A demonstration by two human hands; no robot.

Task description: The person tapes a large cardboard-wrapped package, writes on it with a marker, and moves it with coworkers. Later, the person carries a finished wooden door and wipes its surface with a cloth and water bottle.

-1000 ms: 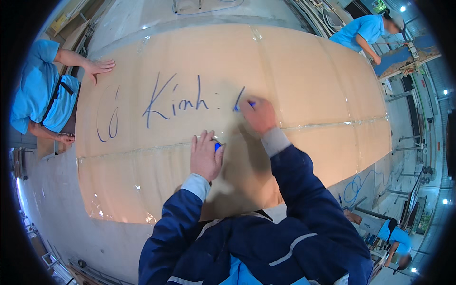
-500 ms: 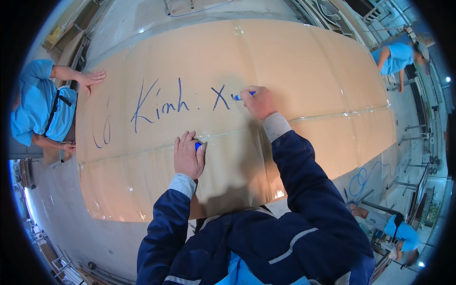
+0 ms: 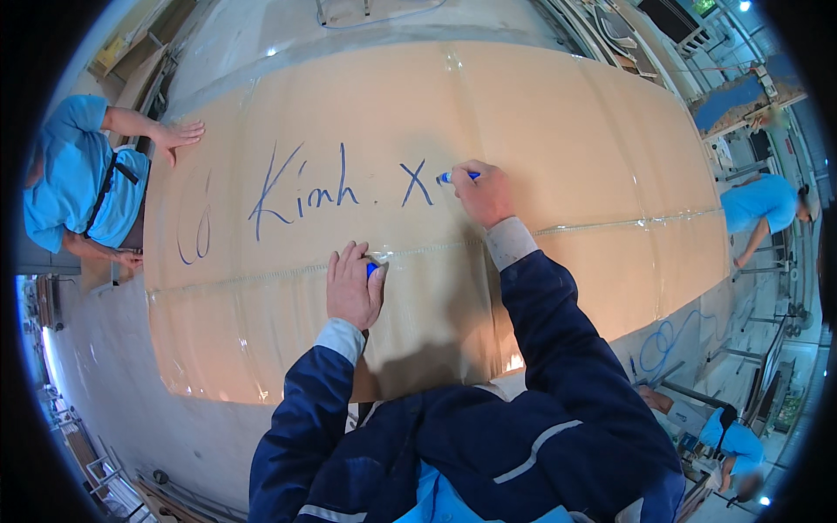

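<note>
Head view: marker (image 3: 446, 178) pinched in right fingers (image 3: 478, 168), cap (image 3: 372, 269) in left fingers (image 3: 347, 255), strokes (image 3: 414, 182) crossed (formerly one).

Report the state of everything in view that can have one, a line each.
Right hand: closed around the marker.
Blue marker: uncapped, tip pointing left at the cardboard; contact unclear.
Left hand: resting on the cardboard, fingers extended.
Small blue piece: beside the left thumb, partly hidden.
Cardboard: flat, taped along seams, marked with blue handwriting.
Co-worker's hand: spread on the cardboard.
</note>
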